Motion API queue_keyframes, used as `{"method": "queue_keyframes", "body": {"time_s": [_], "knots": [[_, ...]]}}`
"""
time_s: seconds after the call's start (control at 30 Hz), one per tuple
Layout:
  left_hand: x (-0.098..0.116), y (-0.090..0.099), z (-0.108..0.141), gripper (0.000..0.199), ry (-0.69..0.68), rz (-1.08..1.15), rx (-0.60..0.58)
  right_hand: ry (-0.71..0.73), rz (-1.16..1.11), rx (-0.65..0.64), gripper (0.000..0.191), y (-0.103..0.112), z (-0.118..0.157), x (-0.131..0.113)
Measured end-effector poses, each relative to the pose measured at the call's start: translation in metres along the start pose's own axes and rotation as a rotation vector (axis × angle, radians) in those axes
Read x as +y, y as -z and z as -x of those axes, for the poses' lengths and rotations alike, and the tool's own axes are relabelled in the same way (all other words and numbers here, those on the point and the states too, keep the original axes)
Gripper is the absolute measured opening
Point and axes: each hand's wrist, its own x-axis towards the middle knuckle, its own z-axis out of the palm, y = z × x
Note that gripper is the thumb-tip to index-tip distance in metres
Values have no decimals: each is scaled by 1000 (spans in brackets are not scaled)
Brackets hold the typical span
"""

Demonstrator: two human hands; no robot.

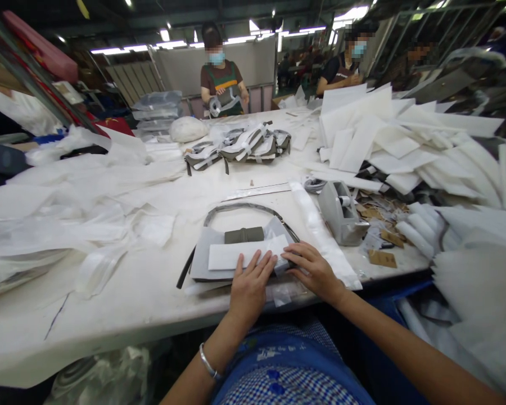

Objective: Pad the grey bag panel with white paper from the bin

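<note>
A bag [202, 239] lies flat near the table's front edge, partly wrapped in pale sheeting, its dark strap [247, 207] arching behind it. Across the bag rests a white padded strip [225, 257], and just behind that a dark olive rolled piece [243, 235] is visible. My left hand [253, 281] lies palm down on the strip's lower edge, fingers extended. At the bag's right side my right hand [314, 269] has its fingers spread over the strip's end and the bag's edge. Clear plastic [281, 293] shows beneath, between the hands.
A grey tape dispenser [343, 214] stands right of a white plastic strip [320, 236]. White sheets [362, 135] pile up at right, above brown tags [382, 258]. Thin sheets [67, 208] cover the left. Wrapped bags [253, 143] lie behind; a person [221, 84] stands across the table.
</note>
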Motion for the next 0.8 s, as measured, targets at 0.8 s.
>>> {"method": "queue_keyframes", "body": {"time_s": [0.8], "knots": [[6, -20, -4, 41, 49, -46, 164, 235, 66, -108, 35, -14, 49, -33]]}}
